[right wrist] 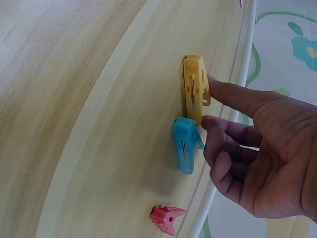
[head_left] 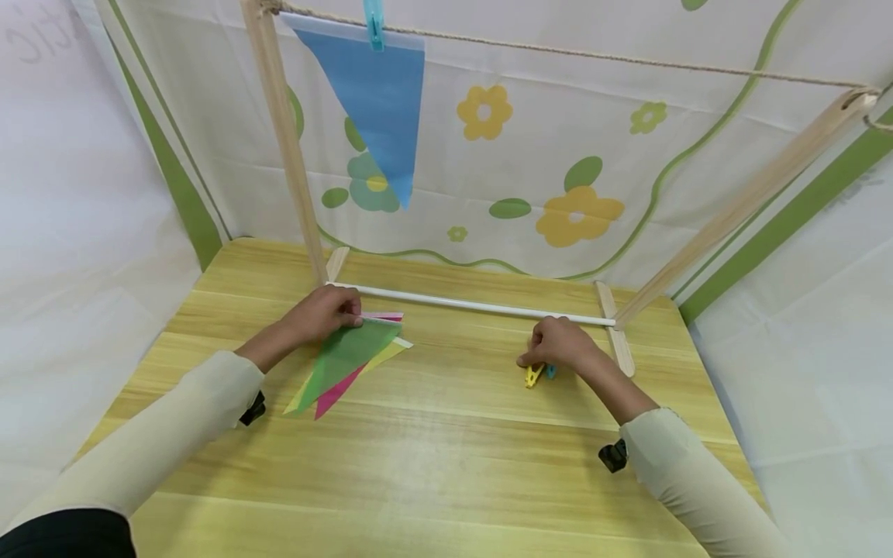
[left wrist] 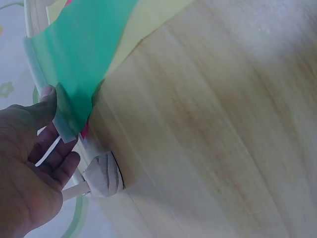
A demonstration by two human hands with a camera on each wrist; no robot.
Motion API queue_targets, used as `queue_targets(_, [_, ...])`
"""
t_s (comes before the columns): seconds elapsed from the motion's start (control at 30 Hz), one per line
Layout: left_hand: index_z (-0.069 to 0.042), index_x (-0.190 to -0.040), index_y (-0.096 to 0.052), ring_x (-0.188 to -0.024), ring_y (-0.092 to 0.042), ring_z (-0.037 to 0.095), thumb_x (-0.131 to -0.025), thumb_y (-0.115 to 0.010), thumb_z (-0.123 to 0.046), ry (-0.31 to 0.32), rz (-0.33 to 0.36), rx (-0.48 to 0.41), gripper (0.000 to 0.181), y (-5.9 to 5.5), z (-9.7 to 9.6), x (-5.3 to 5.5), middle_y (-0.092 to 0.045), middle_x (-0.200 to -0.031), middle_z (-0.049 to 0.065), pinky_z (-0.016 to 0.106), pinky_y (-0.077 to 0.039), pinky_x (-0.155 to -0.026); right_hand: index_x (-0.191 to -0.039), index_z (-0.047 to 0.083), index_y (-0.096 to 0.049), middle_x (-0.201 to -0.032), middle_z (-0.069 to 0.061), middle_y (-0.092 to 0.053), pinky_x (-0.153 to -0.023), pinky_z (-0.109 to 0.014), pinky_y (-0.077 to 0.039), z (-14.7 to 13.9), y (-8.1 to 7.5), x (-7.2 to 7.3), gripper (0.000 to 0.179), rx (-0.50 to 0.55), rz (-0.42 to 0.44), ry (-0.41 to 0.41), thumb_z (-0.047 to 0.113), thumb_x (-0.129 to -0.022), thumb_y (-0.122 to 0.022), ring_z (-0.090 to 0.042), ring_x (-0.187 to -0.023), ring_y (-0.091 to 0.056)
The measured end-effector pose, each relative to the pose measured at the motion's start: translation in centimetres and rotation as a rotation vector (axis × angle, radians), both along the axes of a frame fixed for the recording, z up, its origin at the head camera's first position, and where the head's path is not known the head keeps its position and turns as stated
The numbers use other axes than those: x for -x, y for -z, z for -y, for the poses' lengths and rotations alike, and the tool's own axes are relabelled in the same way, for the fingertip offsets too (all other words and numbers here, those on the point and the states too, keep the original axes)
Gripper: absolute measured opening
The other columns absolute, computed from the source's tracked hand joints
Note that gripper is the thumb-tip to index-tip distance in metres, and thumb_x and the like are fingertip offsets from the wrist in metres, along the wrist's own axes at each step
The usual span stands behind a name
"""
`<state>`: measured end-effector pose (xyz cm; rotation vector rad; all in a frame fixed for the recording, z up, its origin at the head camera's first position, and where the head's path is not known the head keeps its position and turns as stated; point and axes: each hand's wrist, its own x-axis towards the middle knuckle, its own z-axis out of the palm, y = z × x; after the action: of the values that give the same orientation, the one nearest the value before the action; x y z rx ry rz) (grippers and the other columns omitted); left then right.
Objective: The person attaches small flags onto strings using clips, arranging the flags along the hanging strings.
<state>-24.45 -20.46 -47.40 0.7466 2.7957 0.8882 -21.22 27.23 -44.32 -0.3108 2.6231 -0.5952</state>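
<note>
My left hand (head_left: 317, 314) pinches the white top edge of a green pennant (head_left: 356, 349), thumb above and fingers beneath in the left wrist view. Pink (head_left: 339, 394) and yellow (head_left: 384, 356) pennants lie under it, fanned out on the table. On the right, my right hand (head_left: 561, 342) is at a yellow clothespin (right wrist: 194, 89); the right wrist view has thumb and forefinger apart, their tips right at its edge. A blue clothespin (right wrist: 184, 144) lies beside the yellow one, below the curled lower fingers. A red clothespin (right wrist: 167, 218) sits farther off.
Two wooden posts (head_left: 287, 147) carry a twine line (head_left: 558, 56) across the back. One blue pennant (head_left: 384, 101) hangs from it near the left post by a light-blue clothespin (head_left: 374, 27). A white rod (head_left: 460, 304) joins the post feet on the wooden table (head_left: 432, 465).
</note>
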Motion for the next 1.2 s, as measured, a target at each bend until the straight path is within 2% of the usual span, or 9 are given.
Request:
queue_targets(0.37, [-0.009,-0.101,-0.069,-0.087,-0.071,0.019,-0.106,-0.080,-0.012,-0.007,-0.004,-0.034,0.012,-0.8,0.1,-0.2,-0.079,-0.094,0.006,0.041,-0.059,-0.083,-0.084,0.009,-0.074,-0.077,-0.005,-0.079,-0.060,-0.028,-0.059,0.5,-0.2,0.0,0.028,-0.015,0.006,0.015,0.026,-0.098,-0.092,-0.022,-0.066,-0.076])
queue_targets(0.5, [-0.008,-0.106,-0.071,-0.089,-0.073,0.022,-0.108,-0.077,-0.012,-0.027,0.029,-0.079,0.008,-0.9,0.0,-0.1,-0.079,-0.096,0.008,0.042,-0.060,-0.083,-0.086,0.009,-0.073,-0.079,-0.005,-0.078,-0.061,-0.029,-0.058,0.7,-0.2,0.0,0.026,-0.027,-0.003,-0.003,0.024,-0.097,-0.092,-0.020,-0.066,-0.074])
queue_targets(0.7, [-0.005,-0.116,-0.075,-0.102,-0.074,0.026,-0.111,-0.073,-0.008,-0.068,0.067,-0.152,0.006,-0.9,-0.3,0.1,-0.080,-0.106,0.012,0.044,-0.062,-0.092,-0.090,0.012,-0.075,-0.085,-0.003,-0.076,-0.066,-0.031,-0.051,1.1,-0.1,0.1,0.023,-0.026,-0.028,-0.042,0.025,-0.096,-0.093,-0.017,-0.070,-0.064])
queue_targets(1.0, [-0.001,-0.122,-0.075,-0.106,-0.071,0.029,-0.111,-0.073,-0.007,-0.125,0.152,-0.275,0.014,-2.0,-1.1,-0.2,-0.076,-0.112,0.018,0.033,-0.058,-0.093,-0.096,0.010,-0.076,-0.088,-0.003,-0.076,-0.072,-0.035,-0.053,1.3,0.1,0.2,0.021,0.030,-0.063,-0.065,0.022,-0.095,-0.093,-0.017,-0.073,-0.062])
queue_targets(1.2, [0.001,-0.128,-0.073,-0.104,-0.067,0.026,-0.111,-0.075,-0.010,-0.162,0.231,-0.341,0.020,-2.3,-1.2,-0.2,-0.073,-0.116,0.019,0.024,-0.055,-0.084,-0.106,0.006,-0.078,-0.097,-0.006,-0.079,-0.079,-0.039,-0.059,1.5,0.3,0.2,0.027,0.040,-0.068,-0.064,0.024,-0.095,-0.095,-0.016,-0.078,-0.066])
